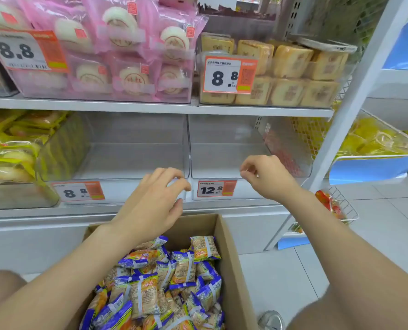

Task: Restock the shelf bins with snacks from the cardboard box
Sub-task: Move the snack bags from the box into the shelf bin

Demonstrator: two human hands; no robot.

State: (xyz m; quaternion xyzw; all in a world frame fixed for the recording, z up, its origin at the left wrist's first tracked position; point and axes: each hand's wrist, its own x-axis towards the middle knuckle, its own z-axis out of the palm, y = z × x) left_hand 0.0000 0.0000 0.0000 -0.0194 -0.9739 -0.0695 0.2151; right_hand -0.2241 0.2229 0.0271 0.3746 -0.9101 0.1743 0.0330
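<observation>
Bright, even light falls from overhead and shadows stay faint. My view bends at the edges, so the far right upright [350, 110] leans. Soft glare sheens the clear bins [136, 139], and the far pink packets [117, 32] blur.

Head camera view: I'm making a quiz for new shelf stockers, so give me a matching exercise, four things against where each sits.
Things:
1. cardboard box
2. pink-wrapped buns
3. 12.8 price tag
4. yellow-wrapped snacks

Places:
a. upper shelf, left bin
b. front of the right empty bin, lower shelf
c. lowest in view, holding blue and orange packets
d. lower shelf, far left

Pairs: 1-c, 2-a, 3-b, 4-d
</observation>
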